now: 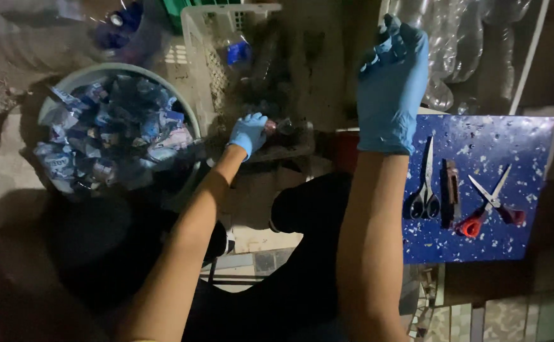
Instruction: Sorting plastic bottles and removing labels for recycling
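- My left hand [249, 132] wears a blue glove and is stretched forward, low, just beside the round basin [191, 114].
- The fingers of this hand are closed around a small dark bottle [281, 126]; I can see a reddish part of it next to my fingertips, but the picture is dark and I cannot tell more about it.
- The bottle lies in front of me, between the basin and the blue board [479, 145], at the foot of the white plastic crate [196, 38].
- My right hand [391, 82], also in a blue glove, is raised high in the air above the space between the crate and the board. Its fingers are curled loosely; I cannot tell if it holds something.
- The basin on my left is full of crumpled blue and white labels [109, 133].
- On the blue board at my right lie three tools side by side: scissors with black handles [424, 183], a dark cutter knife [450, 192], and scissors with red handles [489, 206], which are open.
- Behind the board there is a heap of clear plastic bottles [454, 44].
- My knees in dark trousers [308, 209] are below my arms, over the floor.
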